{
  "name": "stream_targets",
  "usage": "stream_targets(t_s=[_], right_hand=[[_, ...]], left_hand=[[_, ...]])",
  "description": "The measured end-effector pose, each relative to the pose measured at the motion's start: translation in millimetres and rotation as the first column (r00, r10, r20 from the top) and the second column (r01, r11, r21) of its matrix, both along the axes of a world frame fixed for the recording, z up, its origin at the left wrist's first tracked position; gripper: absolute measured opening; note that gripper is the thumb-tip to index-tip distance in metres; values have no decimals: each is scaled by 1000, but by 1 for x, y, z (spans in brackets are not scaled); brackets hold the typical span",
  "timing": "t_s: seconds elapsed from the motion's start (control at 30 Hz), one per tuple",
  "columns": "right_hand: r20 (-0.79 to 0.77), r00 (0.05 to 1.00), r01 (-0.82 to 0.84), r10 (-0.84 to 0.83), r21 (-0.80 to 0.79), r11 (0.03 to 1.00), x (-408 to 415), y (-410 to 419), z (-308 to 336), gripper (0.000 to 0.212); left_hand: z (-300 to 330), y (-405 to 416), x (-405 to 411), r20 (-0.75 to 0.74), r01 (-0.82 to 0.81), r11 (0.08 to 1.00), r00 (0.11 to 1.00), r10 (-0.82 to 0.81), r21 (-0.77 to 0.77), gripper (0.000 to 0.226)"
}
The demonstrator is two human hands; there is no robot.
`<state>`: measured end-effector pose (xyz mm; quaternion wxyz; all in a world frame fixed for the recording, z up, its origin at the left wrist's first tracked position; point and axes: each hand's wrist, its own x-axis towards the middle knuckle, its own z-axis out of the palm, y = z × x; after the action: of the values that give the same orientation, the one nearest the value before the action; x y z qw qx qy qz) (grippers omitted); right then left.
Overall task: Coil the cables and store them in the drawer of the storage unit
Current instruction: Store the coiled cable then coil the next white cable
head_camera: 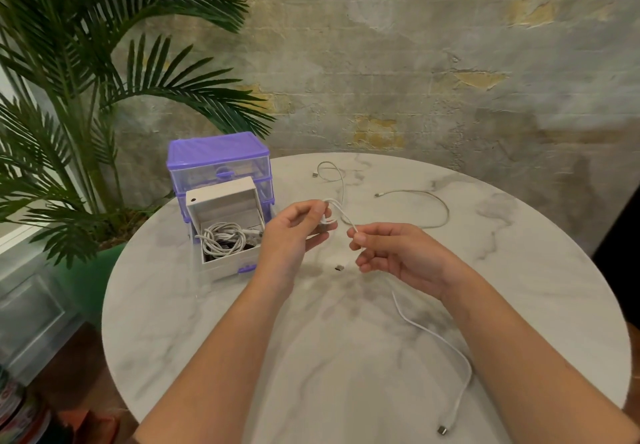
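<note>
The left hand [294,232] pinches a small loop of the white cable [420,329] between thumb and fingers, and the right hand [398,253] just beside it pinches the same cable, whose free length trails to a plug near the surface's [214,332] near edge. Near the left edge stands the purple storage unit [219,159], its drawer [225,232] pulled open with coiled cables [221,237] inside. Two loose cables, a white one [332,175] and a beige one [429,208], lie toward the far edge.
</note>
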<state>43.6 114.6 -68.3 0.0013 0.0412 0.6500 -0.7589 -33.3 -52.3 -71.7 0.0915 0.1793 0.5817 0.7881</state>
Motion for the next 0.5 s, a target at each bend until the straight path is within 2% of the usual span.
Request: stream_targets(t_s=[0.13, 0.23, 0.37, 0.5], right_hand=[[-94, 958, 280, -271, 103, 954, -3, -2, -3, 17], [-130, 912, 399, -389, 63, 915, -5, 1, -4, 15], [-112, 931, 331, -346, -132, 934, -7, 5, -5, 17], [-114, 938, 297, -329, -231, 927, -7, 4, -5, 19]], left_hand=[[-1, 1, 0, 19, 27, 997, 999, -26, -71, 14], [-3, 3, 3, -10, 42, 988, 999, -44, -150, 12], [-4, 4, 4, 21, 72, 987, 997, -70, -144, 12], [-4, 4, 5, 62, 98, 986, 994, -91, -133, 11]])
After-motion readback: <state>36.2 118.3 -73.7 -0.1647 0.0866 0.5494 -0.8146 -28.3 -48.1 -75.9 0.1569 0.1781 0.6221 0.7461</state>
